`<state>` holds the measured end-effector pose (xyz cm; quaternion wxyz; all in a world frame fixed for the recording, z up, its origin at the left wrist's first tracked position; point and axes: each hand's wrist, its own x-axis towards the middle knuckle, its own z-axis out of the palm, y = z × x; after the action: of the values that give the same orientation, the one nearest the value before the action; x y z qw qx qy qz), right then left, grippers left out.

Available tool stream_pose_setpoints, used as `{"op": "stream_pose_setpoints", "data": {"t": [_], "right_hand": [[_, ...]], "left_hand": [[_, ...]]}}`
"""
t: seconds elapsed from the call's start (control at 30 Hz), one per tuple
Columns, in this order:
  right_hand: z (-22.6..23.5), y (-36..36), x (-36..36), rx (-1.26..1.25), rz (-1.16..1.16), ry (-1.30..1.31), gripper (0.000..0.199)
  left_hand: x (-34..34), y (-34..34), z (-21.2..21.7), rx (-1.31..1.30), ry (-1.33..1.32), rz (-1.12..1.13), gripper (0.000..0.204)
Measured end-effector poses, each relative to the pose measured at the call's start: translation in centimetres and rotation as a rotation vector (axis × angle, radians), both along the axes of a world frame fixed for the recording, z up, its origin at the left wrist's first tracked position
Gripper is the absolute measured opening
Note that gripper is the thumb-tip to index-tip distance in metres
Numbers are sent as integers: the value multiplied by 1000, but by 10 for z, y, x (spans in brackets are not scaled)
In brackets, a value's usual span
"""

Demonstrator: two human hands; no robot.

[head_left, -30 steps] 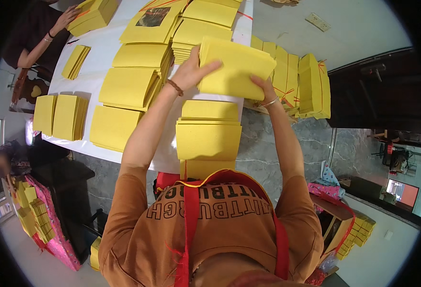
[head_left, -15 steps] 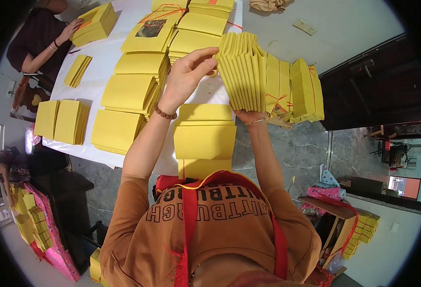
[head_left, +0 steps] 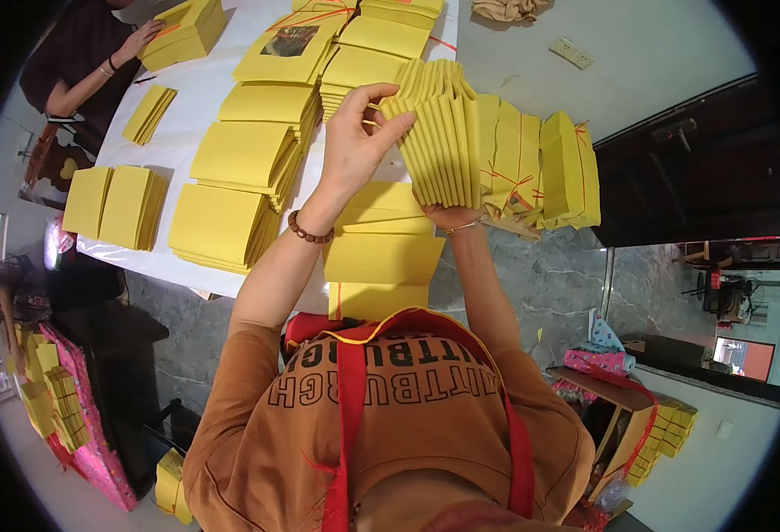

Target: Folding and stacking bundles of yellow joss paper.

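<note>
A thick bundle of folded yellow paper (head_left: 443, 151) stands upright, its folds fanned side by side. My right hand (head_left: 454, 216) holds it from below, with the fingers mostly hidden behind the paper. At the bundle's left edge, my left hand (head_left: 359, 133) pinches the outermost fold between thumb and fingers. Just below lies a short stack of flat yellow paper pieces (head_left: 383, 259) at the table's near edge.
Rows of yellow paper stacks (head_left: 241, 152) cover the white table (head_left: 177, 133). Tied yellow bundles (head_left: 518, 160) stand to the right. Across the table, a co-worker's hand (head_left: 139, 40) touches a yellow box (head_left: 190, 35). A dark door (head_left: 674, 160) is at far right.
My left thumb has moved onto the bundle's left side, where the fingertips were at its edge before. The bundle has shifted slightly left and tilts a little more.
</note>
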<state>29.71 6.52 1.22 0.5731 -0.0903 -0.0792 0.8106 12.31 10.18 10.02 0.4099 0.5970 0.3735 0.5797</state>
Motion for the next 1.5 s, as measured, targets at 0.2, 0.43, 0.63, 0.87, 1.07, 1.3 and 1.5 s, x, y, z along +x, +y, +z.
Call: {"op": "stream_pose_setpoints", "data": {"t": [0.2, 0.43, 0.63, 0.87, 1.07, 1.3, 1.5], "right_hand": [[-7, 6, 11, 36, 67, -9, 49], [13, 5, 3, -49, -30, -93, 43], [14, 6, 2, 5, 58, -4, 49], [29, 2, -3, -60, -43, -161, 43], [18, 12, 4, 25, 74, -31, 47], [-41, 36, 54, 61, -144, -323, 42], [-2, 32, 46, 139, -220, -686, 53]], "left_hand": [[0, -7, 11, -9, 68, 47, 40], [2, -1, 12, -13, 126, 136, 43], [11, -1, 21, 66, 309, 296, 42], [17, -1, 26, 357, 416, 343, 32], [12, 4, 19, 387, 418, 345, 29], [2, 25, -12, 87, 187, -86, 37], [-11, 49, -48, -326, -131, -210, 57]]}}
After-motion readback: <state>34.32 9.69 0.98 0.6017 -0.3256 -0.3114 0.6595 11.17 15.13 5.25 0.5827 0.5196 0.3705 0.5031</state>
